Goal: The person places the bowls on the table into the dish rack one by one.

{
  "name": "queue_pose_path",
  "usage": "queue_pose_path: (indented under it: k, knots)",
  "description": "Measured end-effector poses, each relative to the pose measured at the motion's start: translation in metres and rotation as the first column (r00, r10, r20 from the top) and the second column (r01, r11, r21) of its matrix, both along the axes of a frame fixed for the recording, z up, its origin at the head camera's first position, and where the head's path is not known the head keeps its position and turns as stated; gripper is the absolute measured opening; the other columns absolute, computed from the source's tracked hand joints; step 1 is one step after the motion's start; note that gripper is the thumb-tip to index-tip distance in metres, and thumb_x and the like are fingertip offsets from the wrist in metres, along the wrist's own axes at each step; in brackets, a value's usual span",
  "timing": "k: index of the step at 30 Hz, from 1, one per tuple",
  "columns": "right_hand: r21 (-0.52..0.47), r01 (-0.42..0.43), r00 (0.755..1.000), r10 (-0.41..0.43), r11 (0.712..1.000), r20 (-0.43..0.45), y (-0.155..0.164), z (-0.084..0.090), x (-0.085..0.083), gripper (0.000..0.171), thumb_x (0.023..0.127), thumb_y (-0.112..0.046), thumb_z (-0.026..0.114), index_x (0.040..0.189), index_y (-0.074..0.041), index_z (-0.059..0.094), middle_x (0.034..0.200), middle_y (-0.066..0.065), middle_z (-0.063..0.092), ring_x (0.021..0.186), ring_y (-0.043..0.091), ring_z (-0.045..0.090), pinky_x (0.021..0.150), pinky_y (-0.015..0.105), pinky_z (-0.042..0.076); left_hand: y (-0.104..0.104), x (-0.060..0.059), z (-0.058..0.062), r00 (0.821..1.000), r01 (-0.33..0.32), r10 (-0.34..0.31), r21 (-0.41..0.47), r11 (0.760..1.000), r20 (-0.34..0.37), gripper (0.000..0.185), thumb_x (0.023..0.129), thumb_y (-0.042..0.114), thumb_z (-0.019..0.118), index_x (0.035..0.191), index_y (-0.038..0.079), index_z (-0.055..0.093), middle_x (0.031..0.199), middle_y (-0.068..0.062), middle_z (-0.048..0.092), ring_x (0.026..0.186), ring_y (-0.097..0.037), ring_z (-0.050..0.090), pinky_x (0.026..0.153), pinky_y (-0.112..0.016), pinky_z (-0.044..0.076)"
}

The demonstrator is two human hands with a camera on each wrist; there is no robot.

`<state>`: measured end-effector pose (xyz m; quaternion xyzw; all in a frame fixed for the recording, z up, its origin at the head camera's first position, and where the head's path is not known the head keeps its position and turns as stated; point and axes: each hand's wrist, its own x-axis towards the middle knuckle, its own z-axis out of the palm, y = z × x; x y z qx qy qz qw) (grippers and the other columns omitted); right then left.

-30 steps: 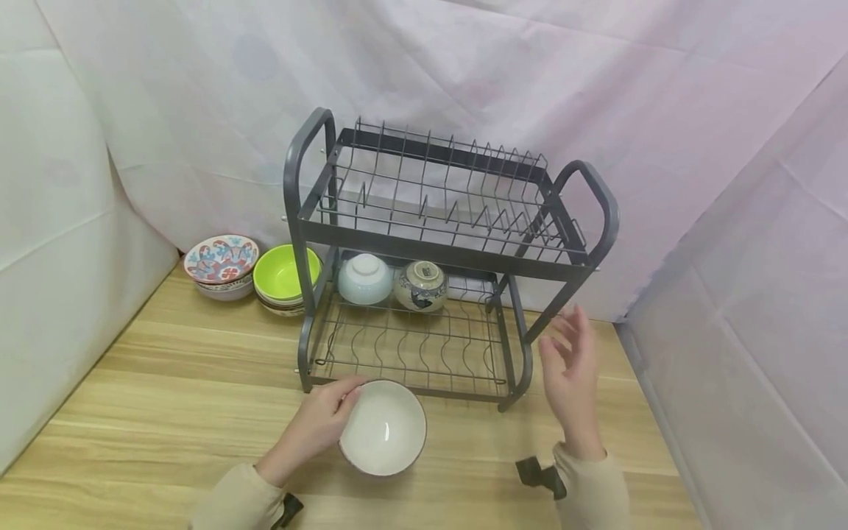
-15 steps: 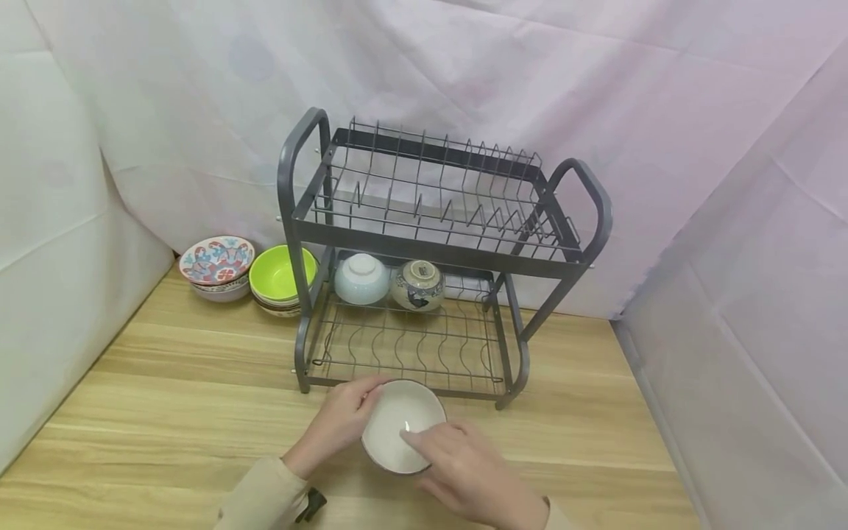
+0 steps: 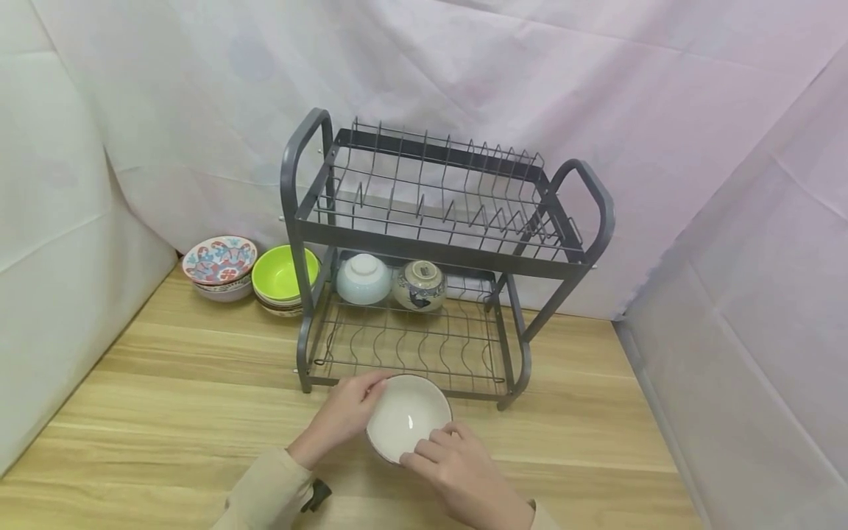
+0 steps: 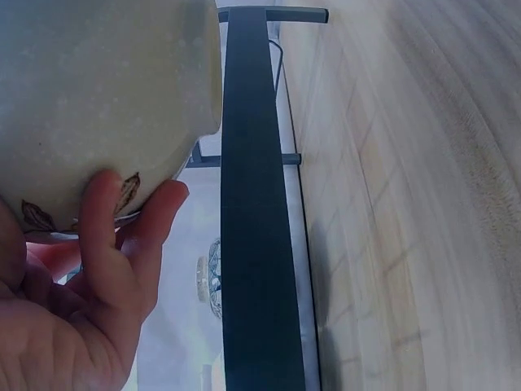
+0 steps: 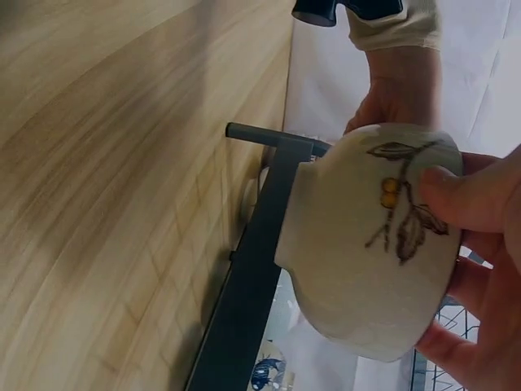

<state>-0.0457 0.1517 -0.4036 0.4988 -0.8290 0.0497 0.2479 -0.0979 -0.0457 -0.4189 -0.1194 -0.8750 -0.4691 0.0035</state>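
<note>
A cream bowl (image 3: 407, 412) with a thin dark rim faces up, held between both hands in front of the rack. My left hand (image 3: 347, 408) grips its left side, thumb at the rim and fingers against the outside. My right hand (image 3: 457, 467) pinches the near right rim, with its fingers curled over the edge. In the right wrist view, the bowl (image 5: 366, 244) shows a painted branch with leaves and yellow berries on its outer wall. The left wrist view has the left hand (image 4: 106, 285) under the bowl's painted rim.
A dark two-tier dish rack (image 3: 430, 246) stands behind the bowl. On its lower tier, a pale blue bowl (image 3: 364, 280) and a blue-patterned bowl (image 3: 420, 287) sit upside down. Left of the rack are stacks topped by a patterned bowl (image 3: 221, 261) and a green bowl (image 3: 278, 274).
My right hand has come in from the right of the rack and taken hold of the bowl's rim. The bowl and my left hand have shifted slightly right.
</note>
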Motion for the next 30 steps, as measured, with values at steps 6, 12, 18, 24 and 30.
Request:
queue_pose_path:
  k: [6, 12, 18, 24, 30]
  knots:
    - [-0.030, -0.012, 0.999, 0.010, 0.999, -0.050, 0.001, -0.002, -0.003, 0.026, 0.066, -0.011, 0.053, 0.087, -0.023, 0.062, 0.073, -0.014, 0.053, 0.066, 0.008, 0.046, 0.069, 0.025, 0.042, -0.002, -0.003, 0.002, 1.000, 0.017, -0.016, 0.034, 0.999, -0.021, 0.023, 0.092, 0.012, 0.050, 0.108, 0.007, 0.065, 0.109, -0.011, 0.065, 0.102, -0.027, 0.061, 0.083, -0.039, 0.050]
    - [-0.109, -0.035, 0.999, 0.033, 0.993, -0.018, 0.001, -0.001, -0.005, 0.024, 0.067, -0.010, 0.054, 0.086, -0.021, 0.064, 0.072, -0.012, 0.055, 0.065, 0.008, 0.045, 0.071, 0.025, 0.042, -0.008, -0.005, 0.000, 0.998, 0.065, -0.066, 0.095, 0.993, 0.005, 0.029, 0.095, 0.022, 0.045, 0.114, 0.009, 0.062, 0.111, -0.013, 0.063, 0.087, -0.021, 0.064, 0.068, -0.030, 0.054]
    - [-0.348, -0.049, 0.992, 0.087, 0.936, 0.095, 0.004, 0.000, -0.011, 0.015, 0.078, -0.007, 0.056, 0.088, -0.014, 0.064, 0.072, -0.008, 0.058, 0.065, 0.006, 0.048, 0.070, 0.020, 0.039, -0.013, -0.006, 0.005, 0.995, 0.075, -0.086, 0.180, 0.981, 0.053, 0.034, 0.097, 0.026, 0.040, 0.124, 0.008, 0.053, 0.105, -0.014, 0.062, 0.073, -0.016, 0.062, 0.055, -0.023, 0.052]
    - [-0.561, 0.037, 0.946, 0.153, 0.827, 0.287, 0.011, -0.003, -0.016, 0.012, 0.082, -0.006, 0.059, 0.093, -0.004, 0.064, 0.077, -0.001, 0.062, 0.070, 0.009, 0.053, 0.071, 0.020, 0.043, -0.028, -0.013, 0.016, 0.959, -0.117, 0.110, -0.011, 0.993, -0.262, 0.031, 0.089, 0.016, 0.055, 0.117, 0.002, 0.055, 0.105, -0.013, 0.063, 0.087, -0.024, 0.062, 0.067, -0.033, 0.053]
    - [-0.722, 0.337, 0.803, 0.216, 0.604, 0.556, 0.020, 0.000, -0.023, 0.018, 0.080, 0.011, 0.056, 0.097, 0.008, 0.059, 0.085, 0.003, 0.064, 0.076, 0.007, 0.058, 0.070, 0.020, 0.049, -0.054, -0.027, 0.016, 0.850, -0.384, 0.313, -0.091, 0.919, -0.424, 0.038, 0.078, 0.011, 0.067, 0.111, -0.004, 0.055, 0.097, -0.020, 0.053, 0.082, -0.032, 0.052, 0.061, -0.040, 0.047]
